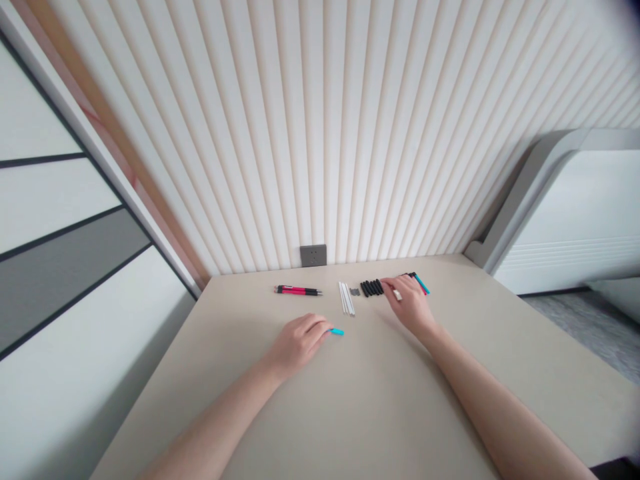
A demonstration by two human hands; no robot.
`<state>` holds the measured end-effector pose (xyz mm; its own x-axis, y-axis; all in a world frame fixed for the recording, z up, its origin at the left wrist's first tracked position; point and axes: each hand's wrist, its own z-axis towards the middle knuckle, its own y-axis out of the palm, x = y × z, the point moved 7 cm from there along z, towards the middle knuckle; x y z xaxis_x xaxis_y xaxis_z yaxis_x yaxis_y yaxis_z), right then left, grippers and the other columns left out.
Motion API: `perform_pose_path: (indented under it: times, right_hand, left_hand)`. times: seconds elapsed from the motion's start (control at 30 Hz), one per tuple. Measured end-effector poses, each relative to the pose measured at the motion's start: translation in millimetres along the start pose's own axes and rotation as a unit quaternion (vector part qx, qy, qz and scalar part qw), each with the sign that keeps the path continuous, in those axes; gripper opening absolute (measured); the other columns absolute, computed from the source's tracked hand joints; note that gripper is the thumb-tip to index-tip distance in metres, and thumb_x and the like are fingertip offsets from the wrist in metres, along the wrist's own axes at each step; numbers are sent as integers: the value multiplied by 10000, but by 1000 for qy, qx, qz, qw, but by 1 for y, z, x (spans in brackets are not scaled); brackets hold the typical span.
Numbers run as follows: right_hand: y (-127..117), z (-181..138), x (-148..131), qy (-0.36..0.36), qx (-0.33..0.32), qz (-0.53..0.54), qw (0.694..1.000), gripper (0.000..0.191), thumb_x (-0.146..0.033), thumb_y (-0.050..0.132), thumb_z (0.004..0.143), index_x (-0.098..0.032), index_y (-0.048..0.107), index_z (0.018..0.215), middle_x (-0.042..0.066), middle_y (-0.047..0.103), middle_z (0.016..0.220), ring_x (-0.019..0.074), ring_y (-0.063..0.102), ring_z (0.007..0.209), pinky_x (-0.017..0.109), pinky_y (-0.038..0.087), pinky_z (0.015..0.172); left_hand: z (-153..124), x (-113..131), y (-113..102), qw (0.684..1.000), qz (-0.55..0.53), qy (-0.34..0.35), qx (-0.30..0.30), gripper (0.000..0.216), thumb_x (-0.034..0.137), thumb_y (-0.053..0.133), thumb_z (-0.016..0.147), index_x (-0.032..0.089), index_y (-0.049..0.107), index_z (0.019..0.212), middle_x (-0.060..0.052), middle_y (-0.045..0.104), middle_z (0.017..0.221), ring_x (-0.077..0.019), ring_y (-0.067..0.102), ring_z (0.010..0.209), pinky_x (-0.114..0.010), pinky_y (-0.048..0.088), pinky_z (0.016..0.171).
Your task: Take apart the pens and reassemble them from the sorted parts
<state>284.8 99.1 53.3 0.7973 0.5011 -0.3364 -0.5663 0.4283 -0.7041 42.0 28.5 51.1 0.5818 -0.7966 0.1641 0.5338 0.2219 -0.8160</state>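
Note:
My left hand (301,343) is closed on a bright blue pen barrel (337,331), whose end sticks out past the fingertips just above the table. At the right end of a row of several black rubber pen grips (370,288), my right hand (411,300) has its fingertips pressed together. What lies between those fingertips is hidden. A small white patch shows at its fingers. Beyond that hand lie more pen barrels, one blue (422,283) and one pink, partly covered. Several thin white refills (346,299) lie side by side, with small grey metal parts (355,292) beside them.
Two pink-and-black pens (299,291) lie at the back left of the beige table (320,413). Behind the table rises a ribbed white wall (310,133) with a dark socket (313,255). A white cabinet stands left; a bed headboard (590,213) is on the right.

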Motion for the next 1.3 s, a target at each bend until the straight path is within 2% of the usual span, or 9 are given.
perform_pose_path:
  times: [0.13, 0.2, 0.43, 0.53, 0.67, 0.77, 0.9, 1.03, 1.3]
  right_hand:
    - [23, -15, -83, -172, -101, 61, 978, 219, -283, 480, 958, -218, 641, 1092, 65, 686, 968, 196, 586, 910, 351, 421, 822]
    - [31, -23, -108, -211, -135, 72, 965, 227, -277, 486, 958, -221, 620, 1132, 63, 680, 961, 190, 586, 893, 350, 417, 811]
    - [29, -28, -118, -229, -124, 94, 961, 240, -244, 472, 961, -228, 603, 1161, 43, 675, 896, 184, 577, 831, 352, 422, 784]
    - [17, -16, -93, -195, -94, 70, 974, 264, -268, 469, 960, -267, 598, 1189, 42, 685, 968, 205, 581, 865, 372, 415, 803]
    - [-12, 3, -10, 33, 47, -17, 998, 305, -369, 433, 954, -210, 659, 1084, 87, 688, 940, 237, 582, 879, 384, 379, 828]
    - [-25, -1, 57, 192, 78, -90, 974, 369, -388, 398, 933, -181, 674, 1063, 101, 682, 936, 237, 569, 895, 369, 352, 829]
    - [-32, -18, 119, 314, 58, -166, 933, 383, -373, 383, 901, -193, 701, 1016, 123, 681, 1003, 256, 558, 932, 376, 328, 813]
    - [-25, -33, 145, 374, 1, -180, 910, 372, -385, 415, 864, -217, 717, 999, 131, 696, 980, 280, 579, 926, 409, 347, 796]
    - [-15, -41, 160, 406, -37, -172, 897, 378, -420, 435, 831, -246, 743, 967, 159, 703, 944, 334, 598, 931, 471, 385, 771]
  left_hand:
    - [-1, 0, -2, 1000, 8, 5, 15, 139, 178, 477, 956, 204, 594, 1027, -48, 663, 947, -158, 645, 861, -287, 532, 773]
    - [-3, 1, -4, 1000, 11, 12, 25, 145, 167, 483, 950, 206, 595, 1034, -50, 666, 955, -162, 646, 868, -293, 533, 787]
    - [-5, 6, -7, 998, 7, 53, 44, 344, 122, 519, 915, 216, 494, 1245, -96, 627, 1131, -173, 636, 955, -323, 542, 847]
    - [-4, 1, -7, 999, 16, 24, 40, 419, 155, 497, 926, 231, 404, 1327, -152, 525, 1299, -150, 640, 853, -353, 557, 809]
    - [-3, -2, -1, 1000, 14, 6, 10, 382, 142, 462, 929, 233, 450, 1300, -107, 595, 1192, -170, 641, 906, -353, 546, 835]
    - [-3, 1, 4, 999, 18, 25, -20, 356, 109, 450, 916, 218, 512, 1249, -83, 648, 1064, -190, 637, 947, -343, 540, 834]
    - [-3, -1, 6, 999, 23, 16, -21, 290, 131, 441, 927, 214, 556, 1180, -58, 672, 932, -177, 644, 850, -322, 537, 775]
    - [-3, -4, 6, 999, 46, -4, -19, 251, 144, 453, 933, 203, 568, 1149, -56, 671, 899, -187, 627, 840, -337, 510, 781]
    - [4, -28, -5, 991, 119, -64, -20, 193, 144, 481, 904, 197, 621, 1025, -62, 663, 882, -212, 618, 870, -364, 479, 797]
